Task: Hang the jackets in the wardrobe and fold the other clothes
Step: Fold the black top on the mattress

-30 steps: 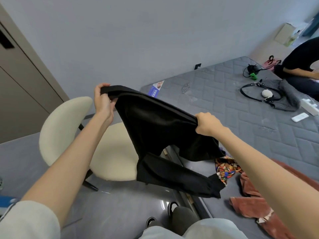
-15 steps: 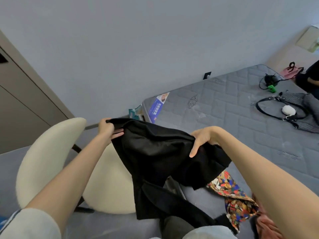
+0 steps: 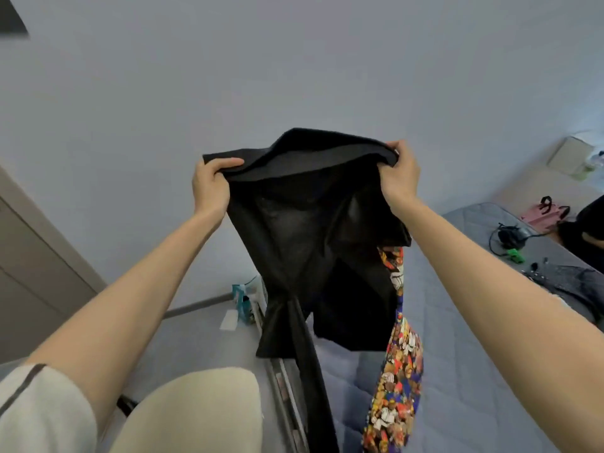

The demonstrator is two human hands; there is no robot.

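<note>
A black garment (image 3: 307, 243) hangs in the air in front of me, held up by its top edge against the pale wall. My left hand (image 3: 210, 188) grips the top left corner and my right hand (image 3: 400, 179) grips the top right corner. The cloth falls in folds down past the bed edge. A colourful patterned garment (image 3: 397, 371) dangles along its right side, caught up with it and reaching down towards the mattress (image 3: 474, 338).
A cream chair (image 3: 196, 413) stands low at the front left. A grey quilted mattress fills the right, with cables and a green item (image 3: 513, 255), a dark bag (image 3: 568, 282) and a pink bag (image 3: 544, 210). A seated person is at the far right edge. A teal box (image 3: 243, 304) sits by the wall.
Both hands have lifted the black garment from waist height to well above the bed and spread its top edge. The patterned garment came up off the mattress with it. The view tilted upward.
</note>
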